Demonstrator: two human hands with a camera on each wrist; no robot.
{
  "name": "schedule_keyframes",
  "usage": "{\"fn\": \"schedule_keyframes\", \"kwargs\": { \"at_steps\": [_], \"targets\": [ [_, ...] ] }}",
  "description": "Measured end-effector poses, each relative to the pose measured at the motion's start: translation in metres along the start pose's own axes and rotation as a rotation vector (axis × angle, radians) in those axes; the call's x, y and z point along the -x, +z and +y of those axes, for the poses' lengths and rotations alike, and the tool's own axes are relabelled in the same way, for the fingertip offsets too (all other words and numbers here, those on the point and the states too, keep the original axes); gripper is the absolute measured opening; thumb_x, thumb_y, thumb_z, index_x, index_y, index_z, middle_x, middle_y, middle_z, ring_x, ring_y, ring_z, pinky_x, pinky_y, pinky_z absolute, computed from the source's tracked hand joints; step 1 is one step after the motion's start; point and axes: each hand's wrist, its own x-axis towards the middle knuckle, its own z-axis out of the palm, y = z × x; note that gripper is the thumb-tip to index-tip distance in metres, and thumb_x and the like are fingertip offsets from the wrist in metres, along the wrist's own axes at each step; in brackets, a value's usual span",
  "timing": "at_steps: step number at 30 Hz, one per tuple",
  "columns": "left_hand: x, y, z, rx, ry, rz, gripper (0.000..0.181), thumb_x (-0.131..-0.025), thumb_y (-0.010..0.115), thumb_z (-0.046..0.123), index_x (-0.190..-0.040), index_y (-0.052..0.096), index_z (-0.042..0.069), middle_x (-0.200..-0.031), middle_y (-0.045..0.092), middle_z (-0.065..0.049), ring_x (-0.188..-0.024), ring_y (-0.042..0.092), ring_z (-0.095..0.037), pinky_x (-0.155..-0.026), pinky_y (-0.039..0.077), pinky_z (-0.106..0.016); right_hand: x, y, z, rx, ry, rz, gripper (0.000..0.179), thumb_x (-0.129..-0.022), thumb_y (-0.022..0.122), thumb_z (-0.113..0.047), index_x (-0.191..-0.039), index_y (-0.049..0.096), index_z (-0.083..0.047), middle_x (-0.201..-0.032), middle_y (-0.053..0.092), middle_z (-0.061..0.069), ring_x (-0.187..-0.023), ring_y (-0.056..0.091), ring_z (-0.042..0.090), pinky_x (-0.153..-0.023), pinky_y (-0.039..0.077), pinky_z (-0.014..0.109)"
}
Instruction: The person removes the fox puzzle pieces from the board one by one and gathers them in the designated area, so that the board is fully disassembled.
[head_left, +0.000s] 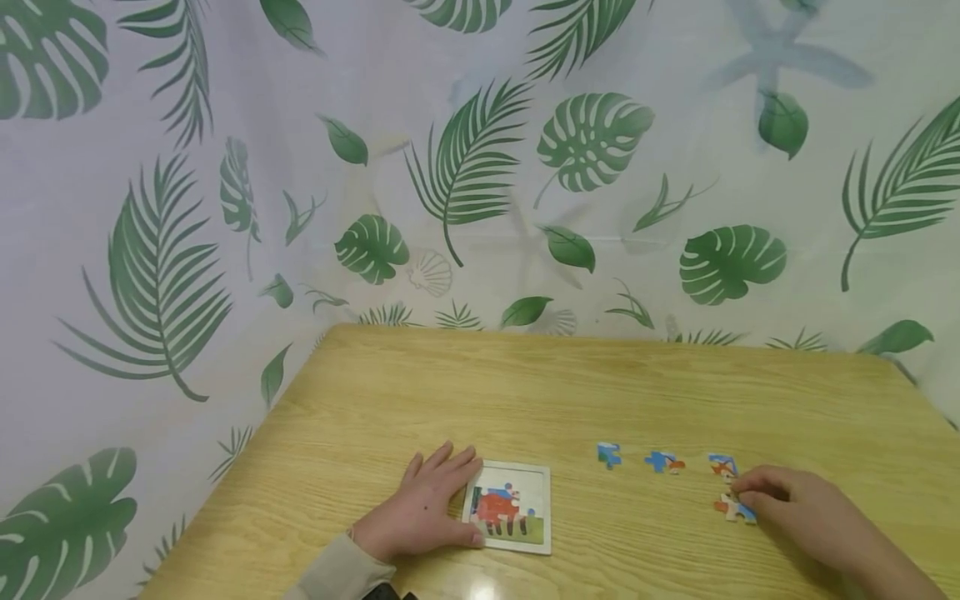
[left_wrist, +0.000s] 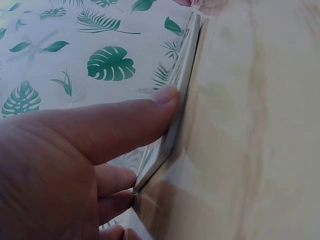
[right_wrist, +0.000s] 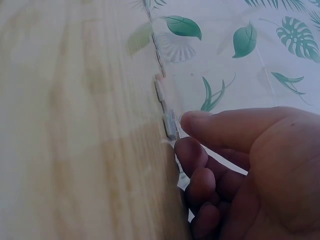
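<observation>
Puzzle board (head_left: 533,486) lies, edges well apart from pieces (head_left: 658,461).

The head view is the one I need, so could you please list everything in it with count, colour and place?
Table: one, yellowish-brown wood grain, across the lower part.
Backdrop: count unclear, white with green leaf print, behind and left of the table.
Puzzle board: one, white-framed with a red animal picture, on the table.
Loose pieces: at least four, mostly blue, white and orange, right of the board.
Dark object: one, black, cut off at the bottom edge.
Sleeve: one, beige, on the left arm.
Left hand: one, at the board's left side.
Right hand: one, at the rightmost pieces.
</observation>
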Motion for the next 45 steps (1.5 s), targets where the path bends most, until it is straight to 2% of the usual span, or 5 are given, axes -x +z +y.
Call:
{"fn": "schedule_keyframes", "kwargs": {
  "at_steps": [13,22,32,36,45],
  "targets": [
    [-0.003,0.001,-0.002,-0.002,-0.005,-0.004,0.096,-0.081,0.079,0.053,-0.157,0.038,0.011,-0.165,0.028,-0.005,-0.153,0.011,-0.034,-0.117,0.002,-0.064,0.002,0.002,0.0,-0.018,0.002,0.002,0.034,-0.104,0.056,-0.042,-0.123,0.07,-0.017,-0.122,0.069,0.004,-0.113,0.06,0.029,-0.083,0.051,0.039],
    [-0.003,0.001,-0.002,0.002,-0.004,-0.001,0.097,-0.081,0.079,0.054,-0.157,0.038,0.011,-0.165,0.028,-0.005,-0.153,0.011,-0.034,-0.117,0.001,-0.064,0.0,0.004,-0.009,-0.078,0.044,-0.017,0.041,-0.102,0.058,-0.044,-0.126,0.069,-0.012,-0.123,0.067,0.007,-0.101,0.06,0.021,-0.078,0.05,0.038],
    [-0.004,0.0,-0.002,0.005,-0.003,-0.003,0.097,-0.081,0.078,0.055,-0.157,0.038,0.011,-0.165,0.027,-0.005,-0.153,0.011,-0.035,-0.117,0.001,-0.064,0.001,0.02,-0.045,-0.156,0.032,0.015,0.038,-0.103,0.06,-0.035,-0.128,0.066,-0.007,-0.094,0.066,-0.001,-0.078,0.056,0.014,-0.065,0.047,0.029],
    [-0.004,0.0,-0.001,0.002,-0.004,0.001,0.096,-0.082,0.078,0.055,-0.157,0.038,0.011,-0.165,0.027,-0.005,-0.153,0.01,-0.035,-0.117,0.0,-0.064,-0.001,0.028,-0.061,-0.181,0.013,0.029,0.038,-0.101,0.063,-0.038,-0.125,0.068,-0.009,-0.097,0.066,0.001,-0.075,0.053,0.014,-0.064,0.046,0.029],
    [-0.001,0.0,0.001,0.011,0.003,0.014,0.095,-0.081,0.079,0.054,-0.156,0.04,0.01,-0.164,0.029,-0.006,-0.153,0.012,-0.036,-0.117,0.002,-0.065,-0.011,0.052,-0.094,-0.209,-0.125,0.052,0.026,-0.1,0.066,-0.028,-0.116,0.071,-0.009,-0.081,0.058,-0.003,-0.068,0.049,0.01,-0.06,0.044,0.027]
  ]
}}
